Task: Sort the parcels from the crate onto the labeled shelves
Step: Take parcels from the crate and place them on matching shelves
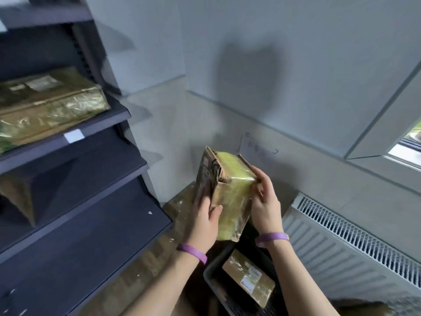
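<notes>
Both hands hold up a tape-wrapped cardboard parcel (230, 190) above the dark crate (210, 278). My left hand (206, 221) grips its lower left side, thumb across the front. My right hand (265, 202) grips its right edge with curled fingers. Inside the crate lies another taped parcel (249, 278) with a white label. The dark shelving unit (91, 201) stands to the left, with a small white label tag (74, 135) on one shelf edge. A large taped parcel (47, 103) lies on that upper shelf, and a brown box (17, 197) sits on the shelf below.
A white radiator (355, 249) runs along the wall on the right, beside the crate. A window recess (407, 151) is at the far right. A grey wall stands ahead, and speckled wooden floor (145, 258) lies between the shelves and the crate.
</notes>
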Motion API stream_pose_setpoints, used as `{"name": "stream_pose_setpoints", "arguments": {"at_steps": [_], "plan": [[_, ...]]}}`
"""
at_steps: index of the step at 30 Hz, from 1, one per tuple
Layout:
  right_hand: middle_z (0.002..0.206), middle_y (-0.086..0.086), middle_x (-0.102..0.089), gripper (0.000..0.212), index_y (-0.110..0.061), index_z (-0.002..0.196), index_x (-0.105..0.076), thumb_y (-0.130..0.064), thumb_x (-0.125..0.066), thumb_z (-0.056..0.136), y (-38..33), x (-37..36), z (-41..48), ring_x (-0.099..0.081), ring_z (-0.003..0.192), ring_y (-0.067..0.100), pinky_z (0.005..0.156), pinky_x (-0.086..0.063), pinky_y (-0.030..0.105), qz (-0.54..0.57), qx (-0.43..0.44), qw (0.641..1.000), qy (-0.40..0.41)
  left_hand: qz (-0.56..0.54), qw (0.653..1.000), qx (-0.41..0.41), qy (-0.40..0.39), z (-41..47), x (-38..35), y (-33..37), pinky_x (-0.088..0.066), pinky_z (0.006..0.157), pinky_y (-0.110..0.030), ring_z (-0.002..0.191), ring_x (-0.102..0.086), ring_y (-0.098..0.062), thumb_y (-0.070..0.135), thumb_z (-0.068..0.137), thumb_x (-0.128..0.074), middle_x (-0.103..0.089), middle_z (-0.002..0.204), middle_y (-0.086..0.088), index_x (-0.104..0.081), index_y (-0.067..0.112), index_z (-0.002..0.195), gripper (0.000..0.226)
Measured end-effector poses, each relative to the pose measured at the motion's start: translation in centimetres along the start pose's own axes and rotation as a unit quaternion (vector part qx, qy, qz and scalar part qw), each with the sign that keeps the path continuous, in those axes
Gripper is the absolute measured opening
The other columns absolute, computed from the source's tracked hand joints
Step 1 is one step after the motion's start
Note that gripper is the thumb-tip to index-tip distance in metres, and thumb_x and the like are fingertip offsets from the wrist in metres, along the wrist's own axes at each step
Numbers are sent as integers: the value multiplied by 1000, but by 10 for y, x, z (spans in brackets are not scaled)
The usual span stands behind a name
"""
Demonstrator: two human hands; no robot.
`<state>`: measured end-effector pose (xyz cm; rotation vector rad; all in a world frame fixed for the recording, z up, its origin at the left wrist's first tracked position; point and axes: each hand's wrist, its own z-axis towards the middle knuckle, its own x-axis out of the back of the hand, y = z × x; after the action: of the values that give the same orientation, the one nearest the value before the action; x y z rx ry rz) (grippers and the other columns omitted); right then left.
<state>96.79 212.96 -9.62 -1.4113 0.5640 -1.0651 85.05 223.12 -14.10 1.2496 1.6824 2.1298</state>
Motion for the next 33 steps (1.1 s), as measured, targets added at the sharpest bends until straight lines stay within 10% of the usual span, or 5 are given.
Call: {"name": "stream_pose_setpoints", "arguments": {"at_steps": [8,13,21,27,33], "plan": [[150,7,-20,103,-32,148,-27,-64,-71,60,-64,-57,-21,-16,138,-1,114,-17,16,18,83,995,-52,23,990,-66,127,-3,56,30,-30,113,-36,143,-26,-14,25,95,-47,-24,157,3,-25,35,149,59],[144,4,-29,87,-35,132,-38,-55,-73,55,-85,-70,-23,-19,142,13,117,-25,40,28,89,996,15,89,985,-68,128,-24,76,42,-41,106,-50,145,-22,-15,40,92,-48,-22,157,10,-13,43,150,67],[136,-5,-35,76,-41,126,-42,-52,-70,56,-109,-56,-12,-28,134,7,115,-29,40,41,120,992,-20,29,986,-117,111,-44,112,58,-38,111,-39,140,-24,2,43,97,-44,-29,149,28,-21,52,145,54],[147,-9,-34,71,-55,125,-38,-55,-67,60,-126,-49,-16,-25,143,9,117,-26,42,52,124,987,-82,27,979,-35,201,-26,150,49,-36,111,-44,138,-31,-14,45,93,-51,-35,149,7,-23,32,149,64],[154,-13,-34,78,-51,140,-34,-57,-61,67,-140,-44,-12,-28,142,1,118,-26,38,89,85,986,-114,-55,975,-48,210,-23,150,66,-54,90,-35,113,-57,-6,39,94,-51,-56,129,14,-25,37,145,58]]}}
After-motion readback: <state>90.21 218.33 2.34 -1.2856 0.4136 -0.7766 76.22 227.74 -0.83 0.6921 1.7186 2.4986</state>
